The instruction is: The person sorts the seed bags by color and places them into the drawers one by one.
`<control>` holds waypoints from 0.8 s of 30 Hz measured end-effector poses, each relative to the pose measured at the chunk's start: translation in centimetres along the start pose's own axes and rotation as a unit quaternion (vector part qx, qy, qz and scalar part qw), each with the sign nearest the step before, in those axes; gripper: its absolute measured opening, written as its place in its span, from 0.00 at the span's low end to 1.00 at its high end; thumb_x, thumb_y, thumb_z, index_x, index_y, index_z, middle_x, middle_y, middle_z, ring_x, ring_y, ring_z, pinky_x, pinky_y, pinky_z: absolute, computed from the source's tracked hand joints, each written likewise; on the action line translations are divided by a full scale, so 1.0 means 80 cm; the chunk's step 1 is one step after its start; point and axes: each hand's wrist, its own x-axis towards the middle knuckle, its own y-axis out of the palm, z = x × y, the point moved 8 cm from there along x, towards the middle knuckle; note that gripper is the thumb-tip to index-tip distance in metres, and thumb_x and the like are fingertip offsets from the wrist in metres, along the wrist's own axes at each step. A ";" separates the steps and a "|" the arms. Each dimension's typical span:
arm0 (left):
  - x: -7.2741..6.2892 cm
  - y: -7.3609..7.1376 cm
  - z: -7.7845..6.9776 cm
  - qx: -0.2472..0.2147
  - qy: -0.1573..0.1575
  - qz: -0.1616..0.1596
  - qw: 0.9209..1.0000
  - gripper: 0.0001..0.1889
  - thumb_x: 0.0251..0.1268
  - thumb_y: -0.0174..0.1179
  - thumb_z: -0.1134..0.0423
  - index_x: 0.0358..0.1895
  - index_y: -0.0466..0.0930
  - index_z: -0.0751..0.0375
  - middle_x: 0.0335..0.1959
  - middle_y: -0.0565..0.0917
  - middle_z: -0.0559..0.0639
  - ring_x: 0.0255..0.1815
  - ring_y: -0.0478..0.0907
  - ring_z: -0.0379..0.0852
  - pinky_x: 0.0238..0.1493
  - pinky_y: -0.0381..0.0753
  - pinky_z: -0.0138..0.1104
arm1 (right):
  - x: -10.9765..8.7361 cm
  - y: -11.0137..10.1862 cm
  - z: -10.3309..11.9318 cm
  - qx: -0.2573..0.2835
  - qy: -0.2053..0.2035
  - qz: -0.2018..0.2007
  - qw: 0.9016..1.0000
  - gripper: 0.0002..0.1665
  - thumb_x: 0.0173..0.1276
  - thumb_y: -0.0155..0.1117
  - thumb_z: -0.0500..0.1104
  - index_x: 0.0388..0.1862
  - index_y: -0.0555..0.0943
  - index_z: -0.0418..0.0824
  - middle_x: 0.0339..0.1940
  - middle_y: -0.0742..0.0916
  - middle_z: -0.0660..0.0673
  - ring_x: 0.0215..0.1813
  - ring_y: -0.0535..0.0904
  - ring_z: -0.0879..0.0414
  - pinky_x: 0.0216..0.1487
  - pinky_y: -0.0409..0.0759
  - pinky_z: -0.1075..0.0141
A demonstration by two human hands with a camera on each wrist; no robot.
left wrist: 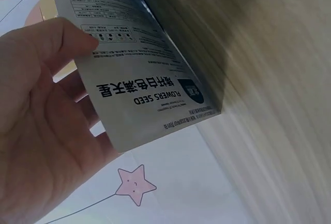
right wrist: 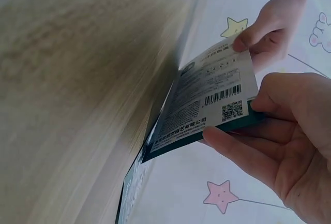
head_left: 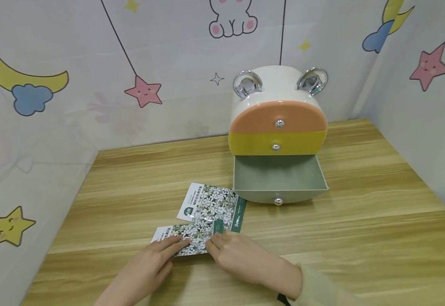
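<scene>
A flower seed packet (head_left: 195, 231) with a white-blossom front is held tilted, its lower edge near the wooden table. My left hand (head_left: 150, 263) pinches its left end, the thumb on the printed back, as the left wrist view shows. At the other end, my right hand (head_left: 237, 257) grips the packet by its green edge, close to the barcode and QR code in the right wrist view. A second, matching seed packet (head_left: 216, 206) lies flat just behind, partly covered by the held one. Its right corner reaches close to the pulled-out green drawer (head_left: 280, 174).
A small rounded drawer cabinet (head_left: 280, 87) with silver ears stands at the back right of the wooden table (head_left: 379, 204). Its orange drawer (head_left: 257, 119) and yellow drawer (head_left: 249, 143) are closed. Cartoon-printed cloth walls (head_left: 184, 55) border the table.
</scene>
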 end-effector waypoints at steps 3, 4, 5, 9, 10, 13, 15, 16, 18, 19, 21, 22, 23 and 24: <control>0.001 -0.004 0.001 0.013 -0.011 -0.005 1.000 0.28 0.52 0.64 0.72 0.59 0.79 0.50 0.54 0.83 0.50 0.52 0.83 0.49 0.52 0.83 0.45 | 0.000 -0.002 -0.002 -0.012 0.004 -0.012 1.000 0.14 0.68 0.57 0.41 0.51 0.80 0.41 0.46 0.88 0.48 0.49 0.84 0.58 0.55 0.82 0.68; 0.002 -0.006 0.001 0.020 -0.013 -0.009 1.000 0.27 0.52 0.64 0.72 0.58 0.79 0.50 0.54 0.83 0.49 0.52 0.82 0.48 0.53 0.82 0.46 | 0.000 -0.003 -0.003 -0.013 0.007 -0.016 1.000 0.14 0.68 0.56 0.40 0.51 0.80 0.40 0.46 0.88 0.48 0.49 0.85 0.58 0.54 0.83 0.68; 0.003 -0.007 0.001 0.026 -0.015 -0.013 0.999 0.27 0.51 0.65 0.73 0.58 0.79 0.50 0.54 0.84 0.48 0.52 0.82 0.47 0.53 0.82 0.47 | 0.001 -0.004 -0.004 -0.012 0.009 -0.020 1.000 0.14 0.68 0.56 0.40 0.51 0.80 0.40 0.46 0.88 0.47 0.49 0.85 0.58 0.54 0.83 0.69; 0.006 -0.015 0.001 0.046 -0.014 -0.035 0.998 0.28 0.50 0.67 0.73 0.57 0.80 0.50 0.52 0.85 0.46 0.53 0.82 0.45 0.55 0.81 0.49 | 0.001 -0.008 -0.010 -0.003 0.019 -0.035 0.999 0.15 0.68 0.57 0.40 0.52 0.80 0.39 0.48 0.88 0.46 0.50 0.85 0.57 0.52 0.83 0.69; 0.006 -0.017 0.000 0.048 -0.011 -0.041 0.998 0.28 0.50 0.67 0.73 0.57 0.80 0.50 0.52 0.85 0.46 0.53 0.82 0.44 0.54 0.82 0.49 | 0.001 -0.009 -0.011 0.000 0.022 -0.040 0.999 0.15 0.68 0.57 0.40 0.52 0.80 0.39 0.48 0.88 0.46 0.50 0.85 0.57 0.51 0.84 0.69; 0.006 -0.023 -0.002 0.052 0.002 -0.063 0.997 0.29 0.49 0.66 0.74 0.58 0.79 0.50 0.51 0.85 0.46 0.51 0.83 0.44 0.53 0.83 0.47 | -0.001 -0.014 -0.015 0.003 0.032 -0.058 0.998 0.15 0.67 0.58 0.39 0.51 0.80 0.39 0.47 0.88 0.46 0.49 0.86 0.57 0.49 0.85 0.69; 0.006 -0.027 -0.004 0.051 0.011 -0.077 0.996 0.29 0.49 0.65 0.74 0.58 0.79 0.51 0.51 0.85 0.46 0.50 0.83 0.45 0.52 0.83 0.46 | -0.002 -0.017 -0.018 0.006 0.041 -0.070 0.997 0.15 0.66 0.59 0.39 0.51 0.80 0.39 0.46 0.88 0.46 0.48 0.86 0.57 0.47 0.85 0.69; 0.006 -0.029 -0.005 0.050 0.015 -0.084 0.995 0.28 0.50 0.64 0.73 0.58 0.79 0.51 0.51 0.85 0.47 0.50 0.84 0.45 0.51 0.84 0.45 | -0.003 -0.019 -0.019 0.008 0.046 -0.077 0.996 0.15 0.66 0.59 0.39 0.50 0.80 0.39 0.46 0.88 0.47 0.48 0.86 0.58 0.46 0.85 0.69; 0.006 -0.032 -0.008 0.046 0.023 -0.097 0.994 0.25 0.54 0.60 0.72 0.58 0.79 0.51 0.50 0.86 0.47 0.49 0.84 0.45 0.49 0.84 0.42 | -0.004 -0.023 -0.022 0.011 0.054 -0.089 0.995 0.14 0.65 0.60 0.38 0.49 0.80 0.39 0.45 0.88 0.47 0.47 0.86 0.58 0.44 0.85 0.70; 0.006 -0.033 -0.009 0.046 0.026 -0.104 0.993 0.21 0.61 0.57 0.69 0.58 0.79 0.51 0.50 0.86 0.47 0.48 0.84 0.45 0.48 0.85 0.41 | -0.005 -0.025 -0.024 0.013 0.058 -0.093 0.994 0.14 0.64 0.61 0.38 0.49 0.81 0.39 0.45 0.88 0.47 0.47 0.86 0.58 0.44 0.85 0.70; 0.006 -0.036 -0.011 0.045 0.028 -0.115 0.992 0.17 0.72 0.46 0.63 0.58 0.79 0.51 0.48 0.86 0.47 0.46 0.85 0.45 0.45 0.85 0.39 | -0.007 -0.028 -0.028 0.017 0.066 -0.101 0.993 0.14 0.63 0.62 0.37 0.48 0.81 0.40 0.44 0.88 0.48 0.46 0.86 0.58 0.43 0.86 0.70; 0.006 -0.038 -0.012 0.045 0.028 -0.121 0.991 0.19 0.75 0.41 0.61 0.58 0.80 0.51 0.48 0.87 0.47 0.45 0.85 0.44 0.44 0.86 0.37 | -0.008 -0.029 -0.030 0.020 0.069 -0.102 0.992 0.14 0.63 0.63 0.37 0.48 0.81 0.40 0.44 0.88 0.48 0.46 0.86 0.58 0.43 0.85 0.70; 0.006 -0.039 -0.013 0.046 0.028 -0.127 0.991 0.21 0.77 0.36 0.59 0.57 0.80 0.52 0.46 0.87 0.46 0.44 0.86 0.44 0.42 0.86 0.37 | -0.010 -0.030 -0.032 0.023 0.072 -0.104 0.992 0.14 0.62 0.64 0.36 0.48 0.81 0.40 0.44 0.88 0.48 0.46 0.86 0.59 0.43 0.85 0.71; 0.006 -0.041 -0.013 0.047 0.028 -0.132 0.990 0.23 0.77 0.33 0.58 0.56 0.80 0.52 0.45 0.87 0.46 0.42 0.86 0.44 0.41 0.86 0.36 | -0.011 -0.032 -0.034 0.027 0.074 -0.106 0.991 0.16 0.60 0.64 0.35 0.48 0.81 0.40 0.44 0.88 0.48 0.46 0.86 0.58 0.43 0.85 0.71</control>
